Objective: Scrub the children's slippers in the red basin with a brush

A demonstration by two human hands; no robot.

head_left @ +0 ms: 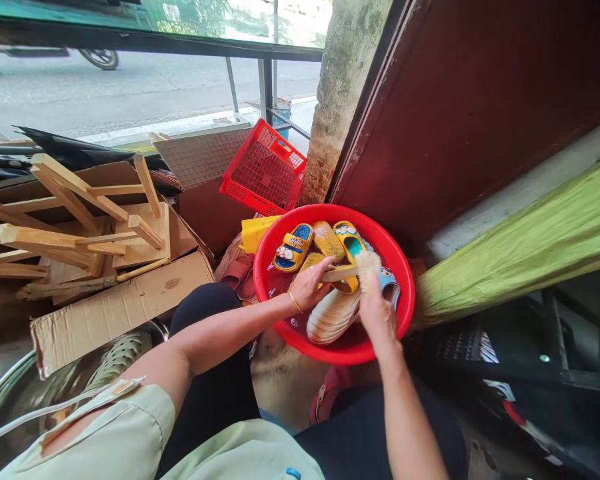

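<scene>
Over the red basin (261, 267), my left hand (310, 283) is closed on a thin yellow-beige slipper (341, 273), seen nearly edge-on. My right hand (379, 313) is wrapped round a pale scrub brush (369, 265), smeared by motion, at the slipper's far end. In the basin lie a yellow and blue child's slide (293, 247), a textured yellow slipper (329, 240), a yellow slide with a teal insole (350, 240) and a light blue clog (391, 288). A large cream ridged shoe (333, 317) lies nearest me, below my hands.
Behind the basin leans a red plastic crate (265, 170), with a yellow object (258, 232) beside it. Wooden stools (105, 233) and cardboard (125, 307) crowd the left. A metal basin (5, 393) holds a grey-green clog (123, 353). Green cloth (525, 240) hangs at right.
</scene>
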